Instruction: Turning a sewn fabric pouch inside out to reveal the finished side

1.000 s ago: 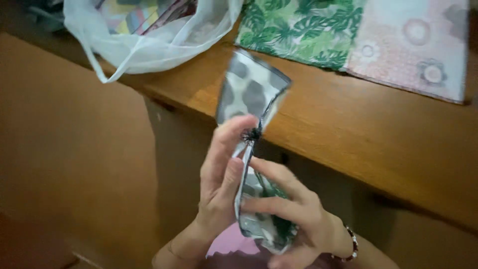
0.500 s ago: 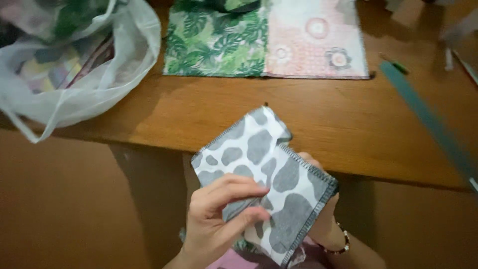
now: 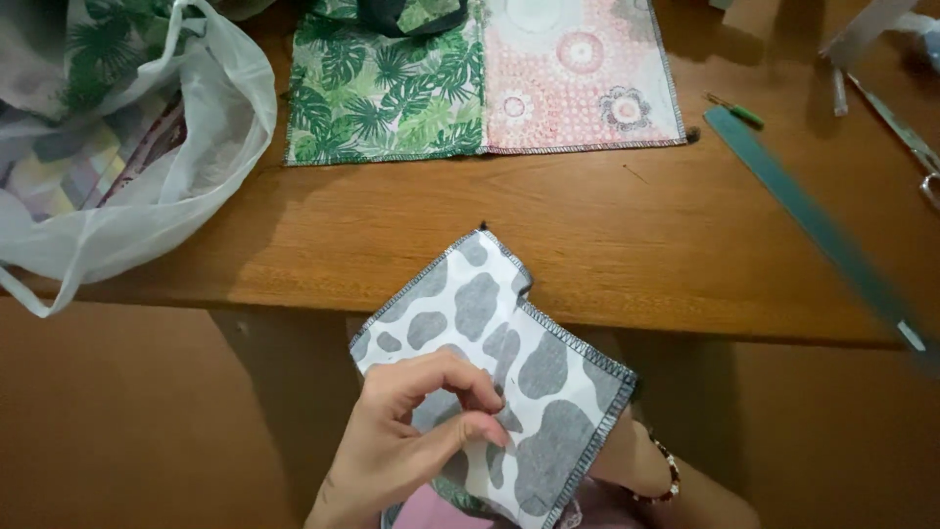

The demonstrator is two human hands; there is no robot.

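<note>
The left hand [image 3: 411, 441] was curled in front of a white cloth with grey blotches [image 3: 494, 362], its fingers [image 3: 470, 387] bent nearly closed and pinching the fabric against the thumb close to the cloth's lower middle. The cloth stood up from the lap, above the near edge of the wooden bench [image 3: 587, 245], with one dark-stitched corner pointing up and the rest spreading to the right of the fingers. The right hand [image 3: 627, 456] was almost wholly hidden behind the cloth (only a wrist with a beaded bracelet [image 3: 669, 475] showed), so I could not tell how its fingers were set, though the cloth seemed to rest against it. On the bench, well apart from the held piece, lay a green leaf-print cloth [image 3: 387, 93] touching a pink flower-print cloth [image 3: 578, 78]. A translucent plastic bag [image 3: 127, 186] of fabrics sat at the left, and a long teal ruler [image 3: 813, 225] lay slantwise at the right.
</note>
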